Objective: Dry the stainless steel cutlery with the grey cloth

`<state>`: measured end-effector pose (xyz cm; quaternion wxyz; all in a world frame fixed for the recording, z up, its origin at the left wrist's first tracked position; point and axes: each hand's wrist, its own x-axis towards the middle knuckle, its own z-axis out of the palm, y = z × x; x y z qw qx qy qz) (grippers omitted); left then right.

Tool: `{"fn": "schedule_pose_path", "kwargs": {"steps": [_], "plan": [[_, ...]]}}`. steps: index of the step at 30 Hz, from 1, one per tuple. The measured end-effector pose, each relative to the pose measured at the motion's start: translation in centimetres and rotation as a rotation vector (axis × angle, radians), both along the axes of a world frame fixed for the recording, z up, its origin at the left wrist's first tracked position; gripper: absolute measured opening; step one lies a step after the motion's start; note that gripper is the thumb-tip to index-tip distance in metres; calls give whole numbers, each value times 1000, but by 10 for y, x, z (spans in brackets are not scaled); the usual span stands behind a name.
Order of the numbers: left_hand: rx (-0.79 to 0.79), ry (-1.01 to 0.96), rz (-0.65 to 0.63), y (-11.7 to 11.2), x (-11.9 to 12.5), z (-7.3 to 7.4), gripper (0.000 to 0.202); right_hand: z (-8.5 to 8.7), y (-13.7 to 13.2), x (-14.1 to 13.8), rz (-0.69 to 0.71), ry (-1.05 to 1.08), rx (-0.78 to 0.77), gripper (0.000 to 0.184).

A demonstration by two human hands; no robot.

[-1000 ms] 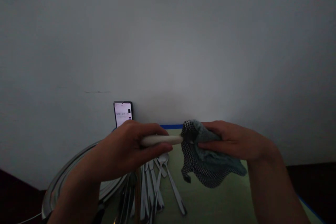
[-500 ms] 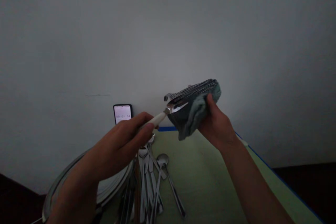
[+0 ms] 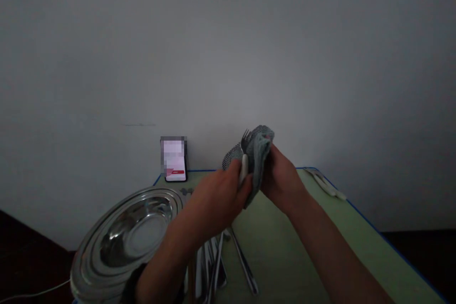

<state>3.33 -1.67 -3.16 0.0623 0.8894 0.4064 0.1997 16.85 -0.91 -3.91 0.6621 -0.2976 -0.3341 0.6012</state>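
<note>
My left hand (image 3: 224, 192) is closed round the white handle of a fork (image 3: 244, 167), whose metal tines point up. Behind and beside the tines is a grey-green cloth (image 3: 261, 152) with a black-and-white checked side. My right hand (image 3: 287, 180) grips this cloth from the right, its fingers mostly hidden behind the folds. The fork lies against the cloth, above the table. Below my left forearm is a pile of metal cutlery (image 3: 213, 266), partly covered by the arm.
A wide shiny metal basin (image 3: 107, 228) stands on the left of the green table (image 3: 285, 256). A phone (image 3: 174, 159) leans on the wall behind it. White-handled cutlery (image 3: 326, 185) lies by the back right edge. A pale cable (image 3: 39, 293) runs at lower left.
My left hand has moved right and turned the fork from slanting right to nearly upright. The cloth has shifted left and is folded closer to the fork. More of the basin shows.
</note>
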Motion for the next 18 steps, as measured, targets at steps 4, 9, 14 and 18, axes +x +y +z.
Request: {"fn": "schedule_pose_path", "kwargs": {"steps": [4, 9, 14, 18], "plan": [[-42, 8, -60, 3, 7, -8, 30, -12, 6, -3, -29, 51, -12, 17], [-266, -23, -207, 4, -8, 3, 38, -15, 5, -3, 1, -51, 82, 18], [-35, -90, 36, -1, -31, 27, 35, -16, 3, -3, -49, -357, 209, 21], [175, -182, 153, -8, -32, 35, 34, -13, -1, 0, -33, -608, 304, 20]]}}
